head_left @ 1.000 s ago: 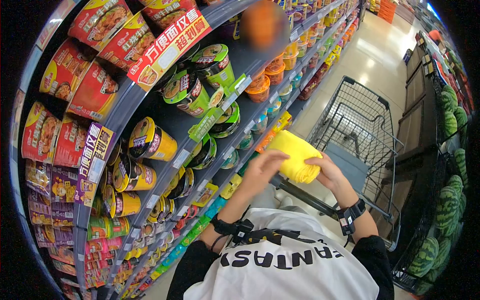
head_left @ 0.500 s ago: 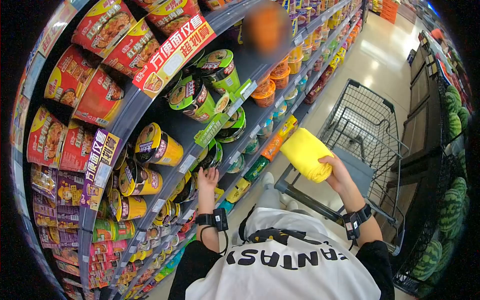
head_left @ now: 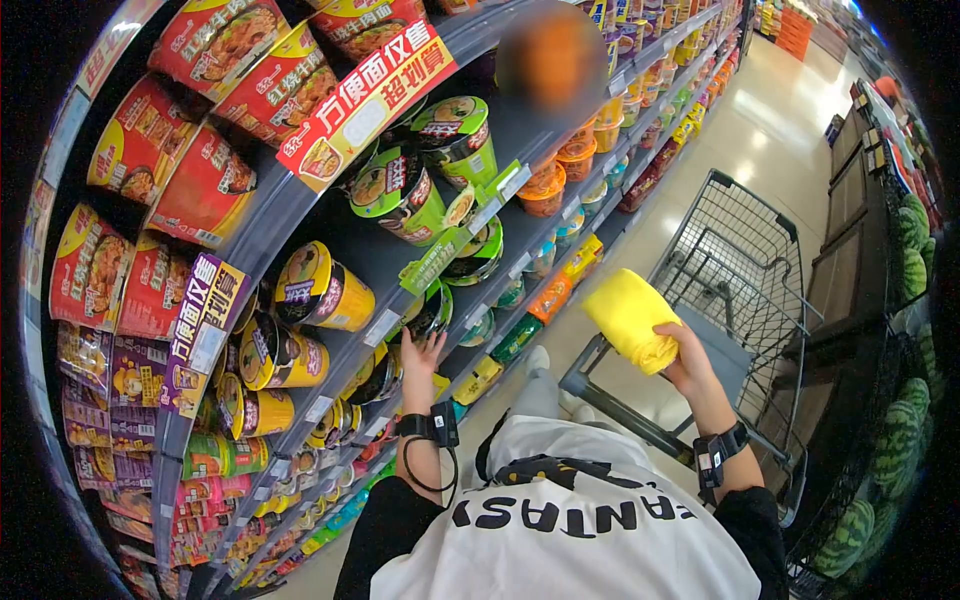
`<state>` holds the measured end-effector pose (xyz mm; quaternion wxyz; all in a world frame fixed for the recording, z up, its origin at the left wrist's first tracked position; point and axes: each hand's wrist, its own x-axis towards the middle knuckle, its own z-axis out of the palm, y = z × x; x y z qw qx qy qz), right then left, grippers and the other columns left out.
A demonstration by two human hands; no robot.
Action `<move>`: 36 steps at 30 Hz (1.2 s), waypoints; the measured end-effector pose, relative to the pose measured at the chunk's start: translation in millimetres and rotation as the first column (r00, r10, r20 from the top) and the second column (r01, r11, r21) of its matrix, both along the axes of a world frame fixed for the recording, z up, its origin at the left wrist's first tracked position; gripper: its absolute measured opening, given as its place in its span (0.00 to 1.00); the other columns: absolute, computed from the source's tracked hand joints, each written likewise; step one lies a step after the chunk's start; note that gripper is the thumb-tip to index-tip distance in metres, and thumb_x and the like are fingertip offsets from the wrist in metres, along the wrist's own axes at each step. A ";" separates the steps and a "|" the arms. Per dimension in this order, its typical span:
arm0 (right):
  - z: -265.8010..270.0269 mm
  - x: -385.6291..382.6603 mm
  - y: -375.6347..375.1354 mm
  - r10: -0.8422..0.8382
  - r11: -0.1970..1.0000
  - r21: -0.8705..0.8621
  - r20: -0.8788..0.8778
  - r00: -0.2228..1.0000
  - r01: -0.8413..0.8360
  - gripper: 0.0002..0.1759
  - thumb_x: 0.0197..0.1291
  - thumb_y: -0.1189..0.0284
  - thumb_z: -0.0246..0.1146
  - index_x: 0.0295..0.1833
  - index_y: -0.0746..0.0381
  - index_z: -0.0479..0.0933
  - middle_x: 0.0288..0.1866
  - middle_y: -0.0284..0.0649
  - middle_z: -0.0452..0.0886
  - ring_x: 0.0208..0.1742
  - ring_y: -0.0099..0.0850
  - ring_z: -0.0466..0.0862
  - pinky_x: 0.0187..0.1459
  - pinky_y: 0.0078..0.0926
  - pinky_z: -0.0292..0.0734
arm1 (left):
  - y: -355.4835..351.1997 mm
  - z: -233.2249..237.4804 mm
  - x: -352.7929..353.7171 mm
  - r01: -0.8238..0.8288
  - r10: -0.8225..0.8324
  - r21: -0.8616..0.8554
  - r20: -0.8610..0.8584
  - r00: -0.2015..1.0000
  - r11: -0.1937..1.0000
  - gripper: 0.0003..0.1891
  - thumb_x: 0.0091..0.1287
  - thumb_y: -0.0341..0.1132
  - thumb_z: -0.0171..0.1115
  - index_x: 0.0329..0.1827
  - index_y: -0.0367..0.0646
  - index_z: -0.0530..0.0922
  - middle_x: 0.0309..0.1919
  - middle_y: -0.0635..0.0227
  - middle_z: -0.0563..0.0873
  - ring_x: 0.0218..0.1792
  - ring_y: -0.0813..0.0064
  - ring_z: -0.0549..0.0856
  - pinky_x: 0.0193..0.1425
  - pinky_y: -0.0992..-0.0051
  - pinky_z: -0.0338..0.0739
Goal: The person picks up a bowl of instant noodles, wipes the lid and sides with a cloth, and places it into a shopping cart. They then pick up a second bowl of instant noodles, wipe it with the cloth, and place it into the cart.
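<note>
My right hand (head_left: 686, 357) grips a folded yellow cloth (head_left: 630, 320) at its lower right edge, held over the aisle beside the cart. My left hand (head_left: 422, 358) has its fingers spread and holds nothing. It is near the shelf edge, by a green-and-black noodle cup (head_left: 431, 312); whether the fingertips touch the shelf cannot be made out. Above it on the shelf are green noodle cups (head_left: 398, 195), and to its left stand yellow noodle cups (head_left: 323, 287).
Red noodle tubs (head_left: 203, 185) fill the upper left shelf. An empty wire shopping cart (head_left: 730, 245) stands in the aisle just ahead. Watermelons (head_left: 898, 440) lie in a dark display along the right side. Shelf rails slant close beside my left arm.
The yellow cloth and my right hand have moved slightly right and down. My left hand has shifted a little to the right, its fingers more widely spread. The view has shifted slightly.
</note>
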<state>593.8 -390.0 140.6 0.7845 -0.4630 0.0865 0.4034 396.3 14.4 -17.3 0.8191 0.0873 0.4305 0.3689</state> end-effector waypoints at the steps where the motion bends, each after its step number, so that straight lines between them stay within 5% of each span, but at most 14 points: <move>1: -1.1 0.5 -0.4 -0.004 1.000 -0.007 -0.003 1.000 0.004 0.22 0.52 0.75 0.55 0.54 0.62 0.65 0.48 0.39 0.75 0.47 0.33 0.78 0.48 0.32 0.75 | 7.4 -7.0 -3.8 0.005 -0.002 -0.039 0.079 0.997 0.999 0.34 0.61 0.42 0.59 0.65 0.42 0.52 0.67 0.59 0.48 0.66 0.54 0.56 0.61 0.43 0.63; 6: -3.4 4.3 -1.1 -0.018 1.000 -0.004 -0.013 1.000 0.018 0.22 0.52 0.75 0.55 0.54 0.63 0.65 0.47 0.40 0.75 0.47 0.34 0.78 0.47 0.33 0.75 | 8.8 -0.8 -11.4 0.002 0.037 -0.144 0.268 0.963 0.990 0.39 0.62 0.35 0.58 0.68 0.41 0.41 0.66 0.54 0.47 0.67 0.54 0.52 0.67 0.43 0.55; 15: -8.8 8.6 -3.8 -0.026 0.999 0.027 0.018 0.999 0.026 0.23 0.52 0.75 0.55 0.56 0.63 0.65 0.48 0.40 0.75 0.47 0.33 0.78 0.47 0.30 0.76 | -0.3 24.0 -11.1 0.087 -0.067 -0.060 0.279 0.958 0.994 0.37 0.59 0.32 0.61 0.64 0.36 0.46 0.62 0.48 0.52 0.65 0.51 0.56 0.67 0.46 0.58; 21: -12.8 11.2 -4.8 -0.031 0.999 0.019 0.009 0.999 0.030 0.23 0.52 0.75 0.55 0.56 0.63 0.65 0.48 0.40 0.75 0.47 0.32 0.78 0.48 0.30 0.75 | -15.3 37.1 -4.5 -0.062 0.094 -0.173 0.183 0.979 0.983 0.34 0.52 0.32 0.66 0.58 0.34 0.55 0.59 0.53 0.55 0.60 0.50 0.63 0.64 0.47 0.61; 25: -10.6 10.7 -3.9 -0.042 0.999 0.016 0.012 0.999 0.041 0.23 0.52 0.76 0.54 0.56 0.64 0.64 0.49 0.40 0.74 0.49 0.32 0.77 0.49 0.29 0.75 | -42.7 65.9 -14.4 0.150 -0.150 0.000 0.012 0.989 0.989 0.30 0.51 0.36 0.64 0.55 0.36 0.61 0.52 0.53 0.65 0.57 0.52 0.66 0.60 0.50 0.65; 29: -6.5 7.2 -1.6 -0.020 1.000 -0.003 0.073 0.997 0.020 0.24 0.52 0.77 0.54 0.58 0.63 0.63 0.50 0.39 0.73 0.49 0.31 0.77 0.49 0.28 0.74 | -48.3 77.1 -41.4 0.353 -0.353 -0.155 0.024 0.935 0.923 0.29 0.51 0.36 0.63 0.55 0.37 0.64 0.55 0.50 0.67 0.55 0.50 0.69 0.61 0.46 0.61; 32: -1.6 2.1 2.3 -0.002 0.998 -0.054 0.192 0.981 0.013 0.26 0.51 0.78 0.55 0.58 0.62 0.63 0.50 0.38 0.73 0.50 0.29 0.76 0.50 0.26 0.72 | -56.5 85.5 -59.9 0.625 -0.619 -0.039 0.107 0.778 0.779 0.25 0.51 0.38 0.61 0.52 0.40 0.67 0.54 0.51 0.70 0.59 0.46 0.66 0.62 0.43 0.59; 36: 6.2 -12.1 10.6 0.084 0.992 -0.117 0.408 0.909 -0.039 0.27 0.48 0.80 0.58 0.58 0.62 0.65 0.50 0.36 0.73 0.52 0.26 0.73 0.52 0.23 0.68 | -103.7 154.7 -37.1 0.671 -0.703 0.251 0.058 0.709 0.698 0.30 0.53 0.42 0.58 0.59 0.42 0.65 0.59 0.56 0.70 0.60 0.49 0.68 0.61 0.38 0.56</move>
